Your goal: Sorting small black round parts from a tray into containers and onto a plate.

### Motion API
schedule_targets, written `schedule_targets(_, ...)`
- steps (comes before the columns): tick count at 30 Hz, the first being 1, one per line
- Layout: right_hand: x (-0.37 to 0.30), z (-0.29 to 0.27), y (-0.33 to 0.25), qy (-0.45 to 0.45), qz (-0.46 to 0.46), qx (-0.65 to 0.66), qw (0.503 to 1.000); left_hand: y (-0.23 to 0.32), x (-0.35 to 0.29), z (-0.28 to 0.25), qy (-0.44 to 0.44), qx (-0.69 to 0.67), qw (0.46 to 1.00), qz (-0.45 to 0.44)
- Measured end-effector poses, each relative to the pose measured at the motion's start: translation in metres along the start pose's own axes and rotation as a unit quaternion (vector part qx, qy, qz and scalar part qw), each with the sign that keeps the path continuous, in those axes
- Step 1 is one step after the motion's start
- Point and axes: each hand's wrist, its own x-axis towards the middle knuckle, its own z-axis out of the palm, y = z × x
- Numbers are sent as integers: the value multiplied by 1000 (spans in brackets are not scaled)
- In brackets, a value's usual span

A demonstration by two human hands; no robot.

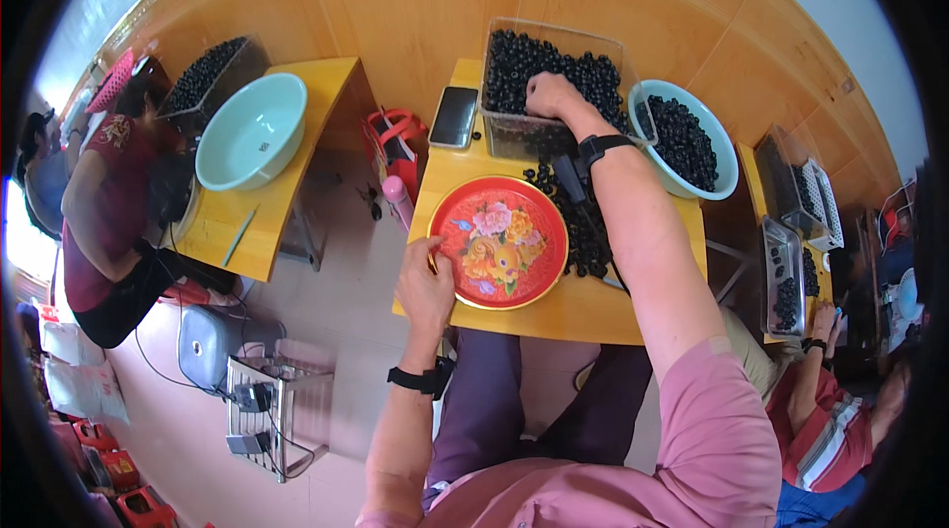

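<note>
My right hand (pixel 554 95) reaches into a clear plastic bin (pixel 514 140) at the far side of the table. Its fingers curl down at the small round black pieces (pixel 593 78) filling the bin; whatever they hold is hidden. At the left rim of a round red tray (pixel 465 276) with a flower pattern, my left hand (pixel 425 283) is closed. A thin dark and orange-yellow bit shows at its fingers, too small to name. More black pieces (pixel 583 231) lie in a pile to the right of the tray.
Right of the bin stands a light-green basin (pixel 730 157) with black pieces. A phone (pixel 454 118) lies left of the bin. On the left table (pixel 213 231) are another basin (pixel 252 132) and a bin. People sit on both sides; a metal stool (pixel 277 419) stands at lower left.
</note>
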Motion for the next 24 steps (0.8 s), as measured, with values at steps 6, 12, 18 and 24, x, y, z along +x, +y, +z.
schedule_targets(6,-16,-21,4,75,73,64,993,0,0,-3,11,0,1000,3)
schedule_targets(12,-16,-28,37,160,69,153,973,1,-1,1,5,-4,1000,-6)
schedule_targets(18,-44,-52,44,146,97,322,930,-2,-1,3,17,-7,1000,8)
schedule_targets(24,-118,-61,47,90,-20,520,849,-7,-1,-1,30,-4,999,9)
